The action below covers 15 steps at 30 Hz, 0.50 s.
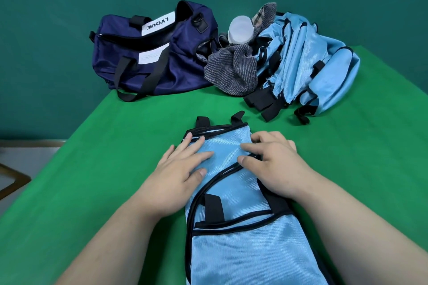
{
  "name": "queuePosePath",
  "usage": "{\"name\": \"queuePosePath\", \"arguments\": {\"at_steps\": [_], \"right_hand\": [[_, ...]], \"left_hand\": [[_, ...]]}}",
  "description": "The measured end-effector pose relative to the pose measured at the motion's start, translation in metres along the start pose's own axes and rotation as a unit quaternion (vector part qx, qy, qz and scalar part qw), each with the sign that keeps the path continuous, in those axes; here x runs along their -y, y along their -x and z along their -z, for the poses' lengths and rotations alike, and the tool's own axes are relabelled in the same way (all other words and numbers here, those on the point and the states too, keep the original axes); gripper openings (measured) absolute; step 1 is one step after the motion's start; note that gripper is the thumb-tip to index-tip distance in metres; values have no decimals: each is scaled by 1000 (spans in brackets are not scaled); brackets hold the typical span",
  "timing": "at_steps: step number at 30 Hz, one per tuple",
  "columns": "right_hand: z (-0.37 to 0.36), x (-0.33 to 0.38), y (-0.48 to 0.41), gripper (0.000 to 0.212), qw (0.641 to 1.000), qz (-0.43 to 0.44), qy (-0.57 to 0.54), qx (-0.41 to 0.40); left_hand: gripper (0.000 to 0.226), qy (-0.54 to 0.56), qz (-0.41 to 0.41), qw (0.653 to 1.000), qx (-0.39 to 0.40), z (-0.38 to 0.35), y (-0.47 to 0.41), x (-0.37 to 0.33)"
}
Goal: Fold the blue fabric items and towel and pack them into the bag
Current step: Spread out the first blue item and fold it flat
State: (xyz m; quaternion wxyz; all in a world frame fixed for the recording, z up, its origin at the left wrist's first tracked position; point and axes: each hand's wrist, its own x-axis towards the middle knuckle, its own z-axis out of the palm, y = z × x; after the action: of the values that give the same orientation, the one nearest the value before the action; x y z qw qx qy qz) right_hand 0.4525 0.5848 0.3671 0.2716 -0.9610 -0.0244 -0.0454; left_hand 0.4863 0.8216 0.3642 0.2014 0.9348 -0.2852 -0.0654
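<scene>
Green surface [115, 180] fills the view, and right down the middle of it lies the blue fabric item [243, 250] now being worked, a light-blue mesh piece with black piping and strap loops, laid out long and flat, running from the near edge away from the person. Flat like that, it looks set for smoothing ahead of a fold.

Far left corner: the bag [185, 65], navy, lying on its side with black handles trailing toward us. Its top looks unzipped, though I can't see inside. Well apart from the flat piece, so packing means a reach across.

Far right: the heap of blue fabric [301, 53], more of the same light-blue pieces, crumpled, black straps spilling forward. None of that looks folded.

Between bag and heap, touching both, sits the towel [231, 71], grey-striped and bunched. On top of it rests a translucent plastic container [240, 30]. My read: that one has to come off before the towel can be folded.

Now the hands. Left grip [183, 169]: fingers straight and spread, pressed flat on the item's far left part. Right grip [271, 164]: fingers bent on the cloth, thumb beside a line of black piping. Pinching it or just pressing? I cannot tell.
</scene>
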Motion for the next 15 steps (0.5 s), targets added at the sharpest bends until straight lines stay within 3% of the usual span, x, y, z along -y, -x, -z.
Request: {"name": "queuePosePath", "arguments": {"at_steps": [4,9,13,15], "right_hand": [[0,-1,-1,37,998,-11,-51,-24],[6,-7,1,19,988,-30,-126,-80],[4,-9,-2,20,991,-55,-93,-74],[2,-10,-2,30,995,-60,-52,-57]], "left_hand": [[44,3,2,1000,-4,2,0,-1],[47,-12,8,1000,14,2,2,-3],[51,-55,19,998,30,1,0,-3],[54,-71,29,996,35,1,0,-4]]}}
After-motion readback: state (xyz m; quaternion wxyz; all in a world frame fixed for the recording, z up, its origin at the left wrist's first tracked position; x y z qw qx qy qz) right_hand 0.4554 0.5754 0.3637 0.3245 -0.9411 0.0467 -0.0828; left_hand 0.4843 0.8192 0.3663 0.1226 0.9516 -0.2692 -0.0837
